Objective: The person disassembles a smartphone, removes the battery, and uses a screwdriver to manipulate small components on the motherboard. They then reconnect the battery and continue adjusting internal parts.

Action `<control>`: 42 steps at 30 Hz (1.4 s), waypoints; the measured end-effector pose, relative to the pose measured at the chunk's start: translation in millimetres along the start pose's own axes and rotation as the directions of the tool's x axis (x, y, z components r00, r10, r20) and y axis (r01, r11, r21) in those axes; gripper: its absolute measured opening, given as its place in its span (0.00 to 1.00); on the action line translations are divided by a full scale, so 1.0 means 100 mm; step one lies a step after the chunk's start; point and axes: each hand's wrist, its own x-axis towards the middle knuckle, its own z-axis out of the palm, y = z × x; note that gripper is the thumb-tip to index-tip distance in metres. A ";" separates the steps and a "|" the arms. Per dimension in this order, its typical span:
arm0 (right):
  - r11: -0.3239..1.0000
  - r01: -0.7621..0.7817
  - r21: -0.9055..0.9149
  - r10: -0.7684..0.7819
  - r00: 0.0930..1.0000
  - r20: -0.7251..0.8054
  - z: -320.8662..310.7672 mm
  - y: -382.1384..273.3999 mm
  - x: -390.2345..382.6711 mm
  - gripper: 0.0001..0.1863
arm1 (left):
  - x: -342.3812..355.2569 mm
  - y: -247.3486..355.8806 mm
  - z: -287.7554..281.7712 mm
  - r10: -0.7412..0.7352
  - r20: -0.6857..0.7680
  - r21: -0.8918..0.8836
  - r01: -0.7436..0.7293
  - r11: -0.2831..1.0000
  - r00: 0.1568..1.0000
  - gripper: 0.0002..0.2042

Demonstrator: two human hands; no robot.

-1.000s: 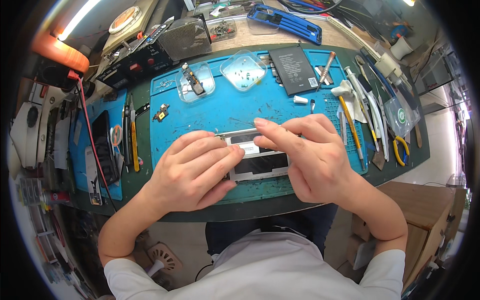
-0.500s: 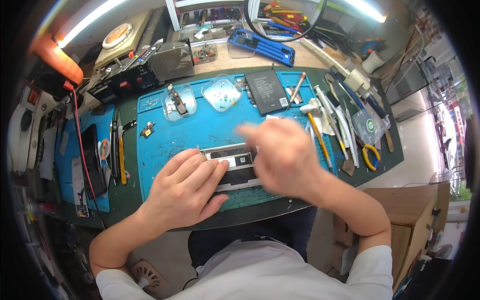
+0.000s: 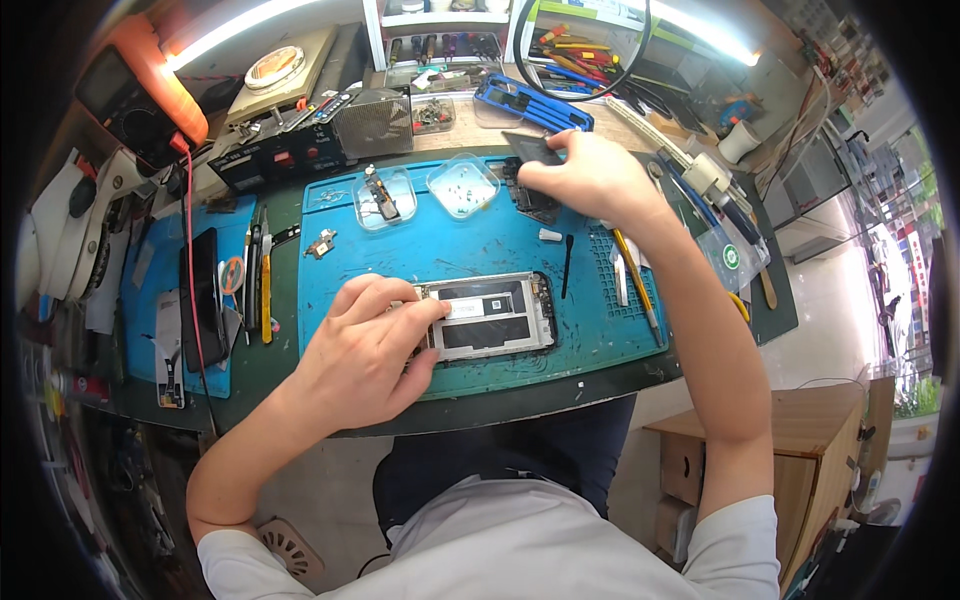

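Observation:
An open phone frame (image 3: 484, 322), silver with dark recesses and a white label, lies on the blue mat in front of me. My left hand (image 3: 365, 345) grips its left end, thumb at the near edge and fingertips on the far side. Farther off to the right, my right hand (image 3: 595, 175) pinches a flat black phone battery (image 3: 528, 147), which is raised and tilted above the mat. Beneath it lie dark phone parts (image 3: 533, 203), partly hidden by the hand. A thin black stick (image 3: 568, 265) and a small white piece (image 3: 550, 235) rest right of the frame.
Two clear plastic trays (image 3: 384, 217) with small parts sit along the mat's far side. Tools, including a yellow-handled one (image 3: 640, 285), lie on the right. A black phone (image 3: 203, 290) and a red cable (image 3: 190, 240) are on the left. An orange multimeter (image 3: 150, 100) stands behind.
My right hand has gone from above the frame to the far right, and the battery is now lifted off the mat. My left hand stays at the frame's left end.

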 end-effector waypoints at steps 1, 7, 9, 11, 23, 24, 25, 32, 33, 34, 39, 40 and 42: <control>0.996 0.008 0.086 -0.001 0.996 -0.086 0.04 0.09 0.01 0.47 | 0.00 -0.05 -0.02 0.010 0.014 -0.027 -0.010 1.000 1.000 0.23; 0.842 0.101 0.531 -0.040 0.991 -0.125 0.03 0.63 -0.21 0.40 | 0.09 -0.31 -0.09 0.114 0.060 -0.085 -0.108 0.990 0.992 0.19; 0.798 0.166 0.579 -0.088 0.983 -0.160 0.06 0.72 -0.34 0.38 | 0.12 -0.35 -0.10 0.154 0.089 -0.048 -0.151 0.987 0.984 0.17; 0.769 0.190 0.610 -0.113 0.980 -0.163 0.13 0.70 -0.49 0.35 | 0.21 -0.37 -0.10 0.245 0.108 -0.021 -0.244 0.970 0.964 0.18; 0.685 0.351 0.638 -0.276 0.936 -0.219 0.32 0.42 -0.85 0.32 | 0.32 -0.46 -0.22 0.339 0.247 0.039 -0.358 0.933 0.908 0.09; 0.713 0.387 0.585 -0.314 0.922 -0.227 0.30 0.39 -0.88 0.32 | 0.35 -0.47 -0.24 0.339 0.269 0.032 -0.360 0.932 0.902 0.09; 0.737 0.423 0.528 -0.353 0.906 -0.233 0.28 0.37 -0.90 0.33 | 0.37 -0.47 -0.25 0.338 0.289 0.027 -0.361 0.932 0.896 0.09; 0.727 0.667 0.163 -0.620 0.740 -0.260 0.40 0.37 -1.02 0.32 | 0.41 -0.54 -0.23 0.382 0.290 -0.033 -0.390 0.920 0.877 0.10; 0.706 0.701 0.097 -0.662 0.703 -0.260 0.40 0.37 -1.03 0.32 | 0.41 -0.55 -0.23 0.386 0.294 -0.031 -0.395 0.918 0.874 0.09; 0.687 0.719 0.102 -0.687 0.689 -0.232 0.39 0.36 -1.02 0.32 | 0.41 -0.55 -0.23 0.388 0.298 -0.026 -0.399 0.917 0.872 0.09; 0.595 0.800 0.082 -0.787 0.600 -0.145 0.40 0.29 -0.99 0.30 | 0.37 -0.56 -0.20 0.379 0.266 -0.034 -0.385 0.922 0.886 0.10; 0.598 0.796 0.094 -0.785 0.605 -0.132 0.45 0.29 -0.98 0.30 | 0.37 -0.56 -0.19 0.377 0.260 -0.035 -0.382 0.924 0.889 0.10; 0.601 0.790 0.120 -0.785 0.612 -0.101 0.47 0.25 -0.96 0.30 | 0.36 -0.55 -0.19 0.371 0.263 -0.018 -0.380 0.925 0.891 0.11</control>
